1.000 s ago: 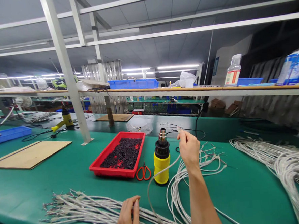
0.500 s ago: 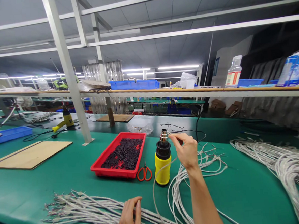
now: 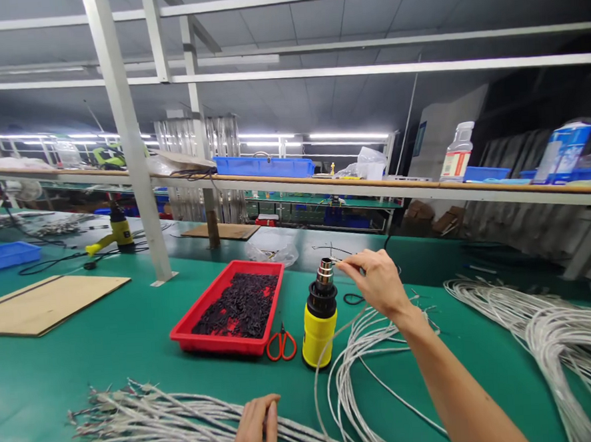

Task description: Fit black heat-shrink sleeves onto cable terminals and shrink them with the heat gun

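Observation:
A yellow and black heat gun [image 3: 320, 333] stands upright on the green table, its metal nozzle pointing up. Beside the nozzle, my right hand [image 3: 376, 279] pinches a white cable near its end; the tip is close to the nozzle mouth and too small to make out. From there the cable [image 3: 316, 386] droops past the heat gun's front. My left hand [image 3: 255, 429] rests over a bundle of white cables [image 3: 187, 414], thumb apart from the fingers, with nothing visibly gripped. The bundle's stripped ends fan out to the left. More white cables [image 3: 352, 371] curve to the heat gun's right.
Behind the left hand is a red tray [image 3: 182, 336] of small black pieces, with red-handled scissors [image 3: 282, 346] beside it. A large cable bundle [image 3: 547, 325] lies at right. Cardboard [image 3: 50, 302] and another heat gun [image 3: 120, 231] are at left. A shelf [image 3: 404, 189] spans the back.
My right hand stays by the nozzle, its forearm now slanting further to the right. The drooping cable has shifted a little. My left hand remains on the bundle. The view has moved slightly.

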`<state>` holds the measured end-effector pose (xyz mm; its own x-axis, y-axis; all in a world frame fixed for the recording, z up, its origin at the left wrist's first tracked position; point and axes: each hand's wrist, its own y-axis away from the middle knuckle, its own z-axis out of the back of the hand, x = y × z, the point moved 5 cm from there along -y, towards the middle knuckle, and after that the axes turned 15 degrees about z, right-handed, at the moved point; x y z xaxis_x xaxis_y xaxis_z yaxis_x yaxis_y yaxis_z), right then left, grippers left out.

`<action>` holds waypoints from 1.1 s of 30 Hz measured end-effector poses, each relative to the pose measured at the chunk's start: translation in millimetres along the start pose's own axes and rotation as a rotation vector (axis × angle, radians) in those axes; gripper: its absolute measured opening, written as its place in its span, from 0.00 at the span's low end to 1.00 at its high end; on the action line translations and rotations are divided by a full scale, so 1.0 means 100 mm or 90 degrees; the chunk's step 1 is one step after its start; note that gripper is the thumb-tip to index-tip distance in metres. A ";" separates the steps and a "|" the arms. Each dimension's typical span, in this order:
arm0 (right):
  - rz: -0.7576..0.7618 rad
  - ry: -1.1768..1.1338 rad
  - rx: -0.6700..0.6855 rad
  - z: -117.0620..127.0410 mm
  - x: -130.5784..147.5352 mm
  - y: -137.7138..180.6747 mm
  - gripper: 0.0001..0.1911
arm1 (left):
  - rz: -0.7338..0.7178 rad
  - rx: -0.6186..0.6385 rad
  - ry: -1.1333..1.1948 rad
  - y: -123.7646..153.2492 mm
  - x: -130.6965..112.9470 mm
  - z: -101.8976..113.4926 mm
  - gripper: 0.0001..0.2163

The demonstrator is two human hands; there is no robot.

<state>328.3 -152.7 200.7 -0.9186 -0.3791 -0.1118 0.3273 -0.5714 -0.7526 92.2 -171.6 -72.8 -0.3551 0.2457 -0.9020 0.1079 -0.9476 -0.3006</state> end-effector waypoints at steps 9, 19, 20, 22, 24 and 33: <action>-0.236 -0.518 -0.140 -0.33 -0.18 0.21 0.18 | -0.035 0.055 -0.049 -0.02 -0.02 0.03 0.11; -0.366 -0.744 -0.213 -0.72 -0.11 0.35 0.22 | -0.051 0.014 -0.051 -0.02 -0.06 0.05 0.13; -0.372 -0.748 -0.213 -0.73 -0.11 0.35 0.22 | -0.052 0.015 -0.055 -0.02 -0.06 0.05 0.13; -0.386 -0.753 -0.216 -0.75 -0.10 0.36 0.23 | -0.056 0.025 -0.065 -0.02 -0.05 0.04 0.12; -0.395 -0.757 -0.218 -0.77 -0.09 0.36 0.23 | -0.059 0.034 -0.075 -0.03 -0.03 0.04 0.12; -0.435 -0.758 -0.229 -0.74 -0.01 0.32 0.25 | -0.075 0.051 -0.107 -0.04 -0.01 0.03 0.12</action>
<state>323.2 -116.7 128.1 -0.0794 -0.5882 0.8048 -0.3369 -0.7440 -0.5771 89.4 -168.9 -69.4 -0.5118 0.3241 -0.7957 -0.0147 -0.9293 -0.3690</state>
